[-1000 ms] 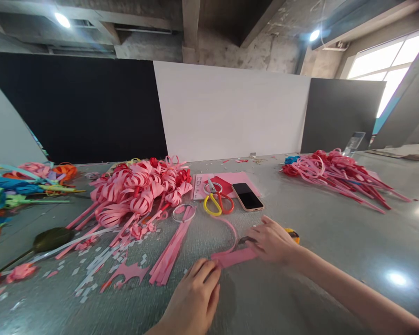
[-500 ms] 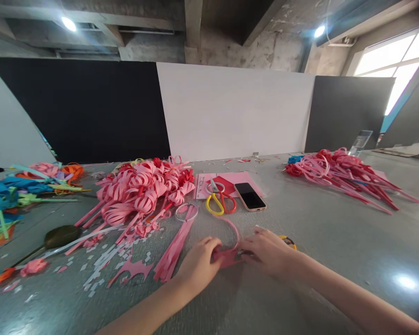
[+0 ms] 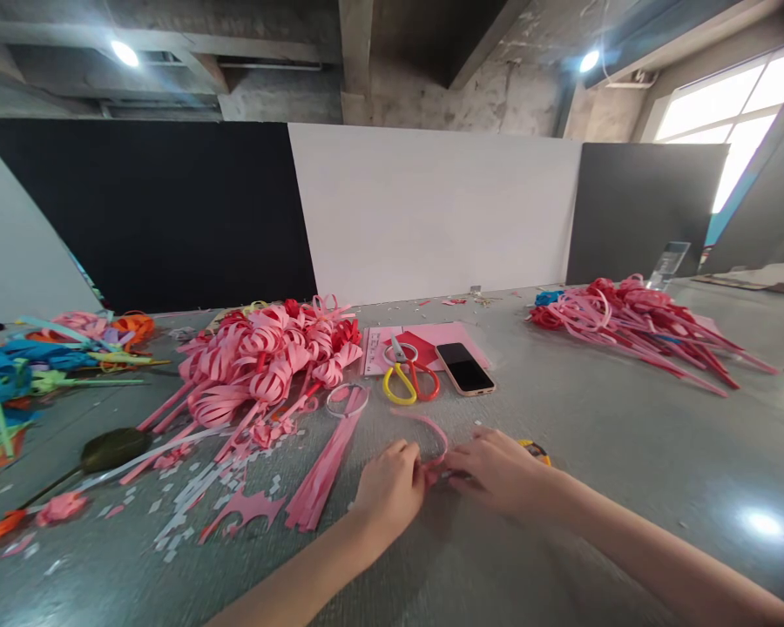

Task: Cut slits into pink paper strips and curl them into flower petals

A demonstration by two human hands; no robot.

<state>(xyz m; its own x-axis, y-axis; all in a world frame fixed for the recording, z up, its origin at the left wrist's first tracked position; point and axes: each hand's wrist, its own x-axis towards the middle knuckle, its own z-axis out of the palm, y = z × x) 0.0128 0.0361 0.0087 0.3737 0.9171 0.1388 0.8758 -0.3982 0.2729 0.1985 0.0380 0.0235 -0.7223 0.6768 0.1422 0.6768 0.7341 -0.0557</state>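
Note:
A pink paper piece (image 3: 431,475) lies between my hands, mostly hidden, with a thin curled strip rising from it. My left hand (image 3: 393,483) has its fingers closed on the left end of it. My right hand (image 3: 490,470) pinches its right end, fingers bent. Just beyond my hands are scissors (image 3: 402,383) with one yellow and one red handle, resting on pink paper sheets (image 3: 457,335). A roll of tape (image 3: 534,451), yellow and black, sits partly behind my right hand. Left of my left hand is a bundle of pink strips (image 3: 327,466) by a white ring (image 3: 347,400).
A phone (image 3: 465,368) lies right of the scissors. Pink looped paper flowers (image 3: 267,357) are piled at the left, colourful ones (image 3: 13,370) farther left, more red and pink strips (image 3: 633,326) at the right. Paper scraps (image 3: 252,514) and a dark green oval (image 3: 114,449) lie nearby.
My left hand has moved right, closer to my right hand, and less of the pink paper shows between them. The view has shifted slightly.

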